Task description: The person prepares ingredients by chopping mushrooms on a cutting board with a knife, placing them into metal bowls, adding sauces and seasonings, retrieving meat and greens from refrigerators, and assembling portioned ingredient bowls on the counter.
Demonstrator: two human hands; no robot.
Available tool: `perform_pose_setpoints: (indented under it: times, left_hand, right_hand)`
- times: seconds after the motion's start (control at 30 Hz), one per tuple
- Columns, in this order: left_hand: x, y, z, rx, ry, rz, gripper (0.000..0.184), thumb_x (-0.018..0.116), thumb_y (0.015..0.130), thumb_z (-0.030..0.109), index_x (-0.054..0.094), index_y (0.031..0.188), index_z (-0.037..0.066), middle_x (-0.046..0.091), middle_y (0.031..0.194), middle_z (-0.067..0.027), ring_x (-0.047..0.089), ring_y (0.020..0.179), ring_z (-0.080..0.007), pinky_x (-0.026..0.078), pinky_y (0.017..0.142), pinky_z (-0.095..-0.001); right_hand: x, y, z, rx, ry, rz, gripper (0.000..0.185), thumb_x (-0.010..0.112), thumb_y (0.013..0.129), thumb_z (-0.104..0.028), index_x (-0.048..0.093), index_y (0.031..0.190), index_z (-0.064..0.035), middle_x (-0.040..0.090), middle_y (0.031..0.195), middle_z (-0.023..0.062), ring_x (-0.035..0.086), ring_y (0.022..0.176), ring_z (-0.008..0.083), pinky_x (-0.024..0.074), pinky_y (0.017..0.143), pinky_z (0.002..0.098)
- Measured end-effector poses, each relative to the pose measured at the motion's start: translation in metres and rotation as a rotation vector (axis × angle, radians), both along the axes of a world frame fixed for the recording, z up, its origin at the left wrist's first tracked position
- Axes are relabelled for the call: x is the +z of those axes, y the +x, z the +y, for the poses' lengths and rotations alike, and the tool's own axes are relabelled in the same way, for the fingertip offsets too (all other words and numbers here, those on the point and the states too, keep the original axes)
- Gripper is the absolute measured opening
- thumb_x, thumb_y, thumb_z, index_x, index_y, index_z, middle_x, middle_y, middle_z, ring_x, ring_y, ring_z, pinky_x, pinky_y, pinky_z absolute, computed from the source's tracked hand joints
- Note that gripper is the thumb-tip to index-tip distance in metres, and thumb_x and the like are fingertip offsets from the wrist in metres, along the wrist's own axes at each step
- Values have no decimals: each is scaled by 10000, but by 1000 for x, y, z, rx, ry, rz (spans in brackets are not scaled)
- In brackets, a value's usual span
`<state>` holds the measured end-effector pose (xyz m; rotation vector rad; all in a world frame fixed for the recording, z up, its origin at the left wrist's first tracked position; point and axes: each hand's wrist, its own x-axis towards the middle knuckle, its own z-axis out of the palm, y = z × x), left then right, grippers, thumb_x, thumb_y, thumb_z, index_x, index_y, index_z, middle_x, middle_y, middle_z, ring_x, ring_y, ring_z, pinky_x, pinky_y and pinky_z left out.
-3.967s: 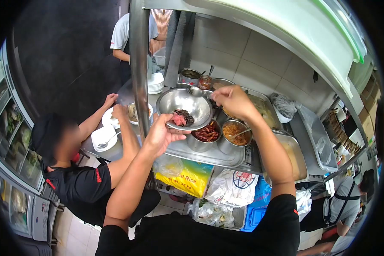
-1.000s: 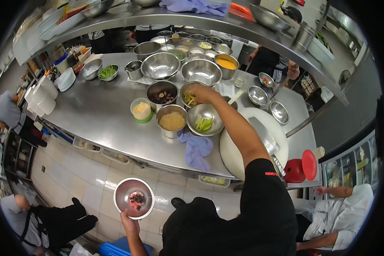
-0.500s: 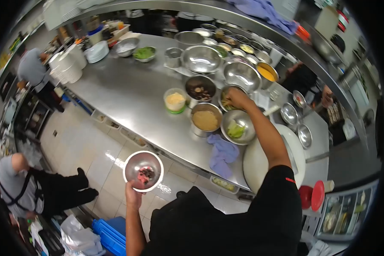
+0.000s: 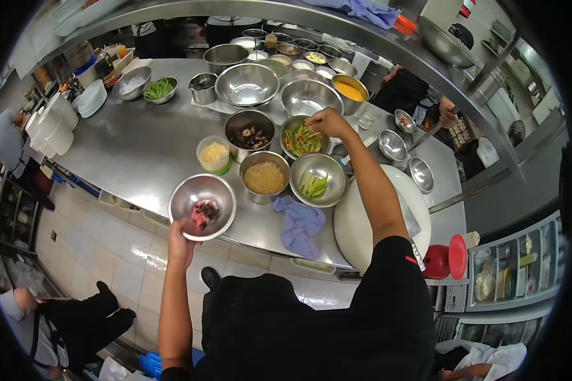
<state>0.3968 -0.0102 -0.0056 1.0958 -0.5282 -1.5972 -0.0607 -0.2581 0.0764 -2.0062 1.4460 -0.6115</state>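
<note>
My left hand (image 4: pixel 182 244) grips the rim of a steel mixing bowl (image 4: pixel 183 198), tilted in front of the counter edge. Pink meat with dark bits (image 4: pixel 203 214) lies inside. My right hand (image 4: pixel 328 123) is over a steel bowl of green and reddish vegetable strips (image 4: pixel 299 142), its fingers pinched together at the strips; the fingertips are partly hidden. Close by stand a pot of sliced dark mushrooms (image 4: pixel 249 138), a pot of pale brown noodles (image 4: pixel 264 178), a bowl of pale green slices (image 4: pixel 313 185) and a tub of yellowish shreds (image 4: pixel 213 152).
A purple cloth (image 4: pixel 299 225) lies at the counter's front edge, beside a large round white board (image 4: pixel 356 222) with a cleaver (image 4: pixel 408 216). Empty steel bowls (image 4: pixel 248 86) stand farther back. A shelf rail (image 4: pixel 235 7) crosses overhead. Other people work around the counter.
My view has shifted, and the left bowl now sits nearer the counter edge. My right hand has risen from deep in the vegetable strips to the top of their bowl.
</note>
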Motion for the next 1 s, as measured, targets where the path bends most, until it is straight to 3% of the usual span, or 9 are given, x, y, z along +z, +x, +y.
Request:
perform_pose_setpoints:
  times: [0.1,0.17,0.33,0.4,0.47,0.7,0.9,0.97,1.0]
  left_hand:
    - [7,-13,-45,-102,-55,45,320,370,904,309,550,948,49,598,821,-66,595,744,-194,380,553,-304]
    - [14,-22,-76,-147,-58,22,301,364,903,302,534,906,53,577,796,-68,555,727,-178,379,557,-312]
    - [12,-14,-142,-225,-111,-19,245,374,890,261,516,886,62,547,739,-60,521,633,-161,389,510,-303]
    - [12,0,-161,-252,-127,0,231,372,884,245,514,883,63,542,730,-59,519,614,-157,390,488,-297]
    - [6,23,-175,-436,-221,-37,290,388,860,234,401,1095,64,529,790,-68,531,612,-152,422,444,-266]
    - [36,108,-168,-263,-219,-171,402,391,871,242,354,1227,60,543,874,-93,542,649,-155,446,472,-275]
    - [13,169,-162,-111,-167,-194,437,387,869,228,337,1262,44,565,884,-109,571,650,-153,464,490,-282]
    - [3,193,-163,-148,-217,-191,467,403,865,219,325,1290,41,582,896,-119,598,671,-160,484,494,-289]
    - [3,201,-160,-76,-233,-209,494,432,865,197,322,1313,20,584,999,-136,613,836,-189,523,662,-317]
  right_hand:
    - [21,-1,3,2,-115,78,255,744,709,-95,716,954,-33,707,878,62,638,732,122,508,678,275]
    - [46,11,10,-63,15,7,260,725,747,-92,702,996,-22,702,889,67,644,755,126,515,677,261]
    - [109,105,32,-64,223,-377,314,720,779,-83,654,1055,51,694,906,107,667,780,158,547,703,264]
    - [118,167,39,10,312,-299,313,723,777,-71,657,1059,45,694,924,113,669,795,160,545,722,266]
    - [106,230,39,157,333,-234,298,719,769,-64,680,1059,-3,703,936,78,649,814,118,520,748,248]
    - [77,370,23,307,410,119,341,685,786,-52,658,1124,-15,699,908,41,594,766,73,491,736,239]
    - [79,414,10,251,248,-121,228,711,769,-100,690,970,7,685,785,62,614,729,108,501,697,271]
    - [64,425,6,319,-202,6,222,695,797,-149,654,948,9,644,730,60,604,704,130,488,648,276]
    - [50,428,-1,340,-457,80,215,690,805,-163,640,932,3,625,704,60,596,693,131,477,625,269]
